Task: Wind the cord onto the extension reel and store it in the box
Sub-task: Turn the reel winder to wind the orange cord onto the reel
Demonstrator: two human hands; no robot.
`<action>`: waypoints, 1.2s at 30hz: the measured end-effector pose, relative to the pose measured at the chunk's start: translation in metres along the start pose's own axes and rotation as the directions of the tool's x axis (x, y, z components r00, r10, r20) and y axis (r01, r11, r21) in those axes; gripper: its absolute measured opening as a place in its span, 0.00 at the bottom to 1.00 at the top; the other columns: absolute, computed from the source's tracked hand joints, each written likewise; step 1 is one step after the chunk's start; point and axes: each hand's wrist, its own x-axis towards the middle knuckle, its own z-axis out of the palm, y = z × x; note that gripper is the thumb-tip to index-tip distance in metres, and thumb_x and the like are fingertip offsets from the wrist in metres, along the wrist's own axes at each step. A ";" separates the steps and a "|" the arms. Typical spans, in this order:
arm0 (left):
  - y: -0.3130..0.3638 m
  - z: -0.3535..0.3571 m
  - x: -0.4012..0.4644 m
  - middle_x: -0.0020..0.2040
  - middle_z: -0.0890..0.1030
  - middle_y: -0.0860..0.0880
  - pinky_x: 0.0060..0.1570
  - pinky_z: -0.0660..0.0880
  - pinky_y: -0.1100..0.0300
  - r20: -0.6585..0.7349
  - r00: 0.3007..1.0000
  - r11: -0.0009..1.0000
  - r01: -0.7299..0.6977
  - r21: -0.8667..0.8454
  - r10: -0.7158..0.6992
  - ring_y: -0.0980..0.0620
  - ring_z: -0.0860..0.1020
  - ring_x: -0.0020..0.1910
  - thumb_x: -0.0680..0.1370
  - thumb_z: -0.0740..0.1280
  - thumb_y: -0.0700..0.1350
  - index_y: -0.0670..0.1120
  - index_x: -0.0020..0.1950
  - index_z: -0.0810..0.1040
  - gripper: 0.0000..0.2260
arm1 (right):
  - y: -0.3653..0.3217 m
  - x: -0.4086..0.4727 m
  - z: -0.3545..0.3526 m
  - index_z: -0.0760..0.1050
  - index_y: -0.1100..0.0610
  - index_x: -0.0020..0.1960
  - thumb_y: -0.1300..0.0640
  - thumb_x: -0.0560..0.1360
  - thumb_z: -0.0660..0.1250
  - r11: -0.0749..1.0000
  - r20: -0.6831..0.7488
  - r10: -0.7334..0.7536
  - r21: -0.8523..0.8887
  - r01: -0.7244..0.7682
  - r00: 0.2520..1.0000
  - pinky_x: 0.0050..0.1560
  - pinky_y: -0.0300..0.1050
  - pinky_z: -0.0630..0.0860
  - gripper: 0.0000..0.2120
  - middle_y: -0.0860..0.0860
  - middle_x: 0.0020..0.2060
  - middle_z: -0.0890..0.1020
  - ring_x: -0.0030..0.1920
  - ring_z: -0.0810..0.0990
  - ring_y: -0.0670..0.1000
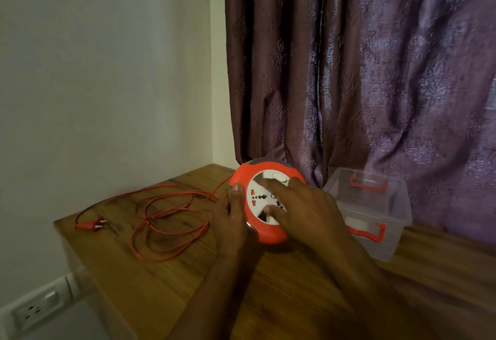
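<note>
A round orange extension reel (271, 236) with a white socket face lies tilted on the wooden table (166, 286). My left hand (230, 221) grips its left rim, thumb on the orange edge. My right hand (303, 210) lies on the white face with fingers spread, their tips in the face's recesses. The orange cord (166, 221) runs from the reel's left side and lies in loose loops on the table, ending in an orange plug (92, 224) near the table's left edge. A clear plastic box (375, 205) with orange latches stands open to the right of the reel.
A purple patterned curtain (375, 71) hangs behind the table and touches the box. A white wall (94, 71) bounds the left side. A wall socket plate (37, 310) sits low on the wall, below the table's left edge.
</note>
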 end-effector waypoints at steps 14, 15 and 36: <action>0.002 -0.001 0.006 0.37 0.85 0.51 0.31 0.79 0.62 0.003 1.000 1.000 0.017 0.004 -0.017 0.54 0.84 0.33 0.78 0.61 0.59 0.52 0.41 0.81 0.15 | 0.011 0.006 -0.026 0.66 0.45 0.67 0.55 0.77 0.59 0.997 -0.115 0.034 0.068 -0.026 0.993 0.51 0.52 0.75 0.20 0.48 0.58 0.74 0.51 0.77 0.53; 0.000 -0.001 0.007 0.37 0.85 0.51 0.31 0.80 0.61 0.006 1.000 1.000 0.018 0.010 -0.018 0.53 0.84 0.33 0.78 0.61 0.58 0.52 0.40 0.81 0.15 | 0.011 0.005 -0.028 0.65 0.42 0.68 0.57 0.76 0.60 0.995 -0.074 -0.002 0.095 0.009 0.997 0.50 0.53 0.75 0.22 0.47 0.59 0.72 0.51 0.77 0.53; -0.006 0.002 0.002 0.40 0.86 0.53 0.32 0.79 0.65 0.009 0.993 0.990 -0.121 0.079 0.120 0.57 0.85 0.37 0.77 0.59 0.61 0.50 0.50 0.83 0.19 | -0.017 0.000 0.008 0.65 0.45 0.64 0.37 0.73 0.61 0.854 -0.018 0.430 0.333 -0.400 0.903 0.50 0.51 0.73 0.23 0.55 0.58 0.78 0.55 0.77 0.59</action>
